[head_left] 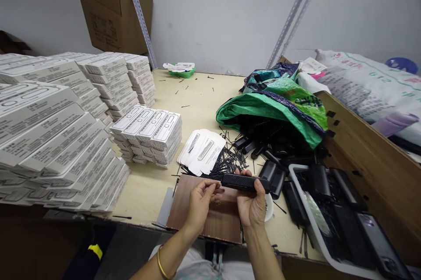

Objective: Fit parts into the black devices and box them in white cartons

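Note:
A black oblong plastic case with a textured face (245,182) lies lengthwise in my right hand (252,205), thumb on its right end and fingers behind it. My left hand (202,201) is at the case's left end, thumb and fingertips pinched together. Whatever sits in that pinch is too small to make out. Below both hands is a brown wood-grain board (223,223). A white bowl (269,207), partly hidden, stands behind my right hand. Thin black sticks (232,159) are heaped just beyond the board, beside a fan of white printed cards (202,150).
Stacked white boxes (66,135) fill the left, with a smaller stack (148,133) nearer the middle. On the right, a green sack (272,107) spills black cases. A white bin (315,227) holds more, beside a wooden side board (365,157). A green tray (186,74) sits farther back.

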{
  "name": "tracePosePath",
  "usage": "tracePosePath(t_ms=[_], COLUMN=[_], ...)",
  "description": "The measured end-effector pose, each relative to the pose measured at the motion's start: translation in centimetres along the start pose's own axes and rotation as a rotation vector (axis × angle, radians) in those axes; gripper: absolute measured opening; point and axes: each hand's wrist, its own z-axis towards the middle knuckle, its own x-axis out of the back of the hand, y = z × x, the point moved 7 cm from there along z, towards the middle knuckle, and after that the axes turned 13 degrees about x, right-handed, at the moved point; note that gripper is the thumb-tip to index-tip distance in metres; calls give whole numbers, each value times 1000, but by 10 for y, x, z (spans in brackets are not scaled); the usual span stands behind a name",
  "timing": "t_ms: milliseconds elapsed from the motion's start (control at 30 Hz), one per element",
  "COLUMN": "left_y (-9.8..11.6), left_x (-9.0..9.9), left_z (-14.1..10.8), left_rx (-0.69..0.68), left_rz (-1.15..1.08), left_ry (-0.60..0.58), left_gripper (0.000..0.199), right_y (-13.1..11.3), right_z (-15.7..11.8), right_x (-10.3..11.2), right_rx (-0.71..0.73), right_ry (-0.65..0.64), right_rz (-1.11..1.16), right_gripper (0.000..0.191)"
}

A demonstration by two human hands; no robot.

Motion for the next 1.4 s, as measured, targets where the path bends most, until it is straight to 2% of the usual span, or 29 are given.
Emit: tracePosePath(t_ms=[100, 167, 233, 367, 467, 567, 633, 700, 800, 867, 900, 1000, 1033, 1100, 1167, 1267, 1333, 1400], left_y=[-7, 2, 21, 50, 50, 38, 33, 32, 38, 46, 48, 47, 44, 37, 30, 24, 20, 17], left_x=[3, 7, 6, -19, -21, -17, -15, -8, 18, 38, 45, 53, 53, 52, 51, 48, 47, 44], left_z=[7, 9, 10, 5, 8, 11, 9, 10, 20, 26, 28, 30, 30, 29, 29, 28, 26, 24], left_rx=[12, -71, -168, -311, -295, -211, -220, -222, -163, -123, -97, 24, 73, 164, 227, 274, 289, 297], left_rz=[-74, -43, 104, 573, 809, 865, 806, 704, 476, 231, 99, -184, -231, -293, -344, -401, -426, -456], left_ry=[24, 59, 44, -228, -250, -281, -327, -303, -130, -17, 8, -20, -26, -19, -11, -6, 2, 9], left_gripper=[29, 27, 26, 46, 60, 62, 56, 45, 36, 39, 41, 36, 33, 26, 23, 21, 18, 16], right_y=[2, 1, 0, 2, 8, 14, 16, 16, 11, 13, 19, 49, 58, 69, 74, 68, 56, 39], right_z=[4, 7, 10, 8, -2, -15, -22, -25, -23, -24, -28, -49, -56, -66, -69, -64, -54, -44], right_x=[3, 5, 3, -14, -31, -40, -40, -37, -26, -20, -18, -12, -9, -4, -1, -4, -8, -13], right_rx=[11, 49, 78, 129, 183, 221, 242, 252, 300, 314, 298, 234, 241, 287, 310, 275, 192, 120], right_ry=[-24, -37, -90, -312, -546, -717, -751, -736, -593, -591, -663, -1011, -1089, -1153, -1149, -1129, -1049, -904], right_rz=[-26, -76, -178, -557, -814, -911, -935, -937, -951, -1047, -1125, -1375, -1454, -1589, -1616, -1516, -1384, -1179], right_gripper=[20, 22, 26, 31, 30, 32, 31, 35, 39, 27, 19, 2, 7, 13, 15, 12, 9, 6])
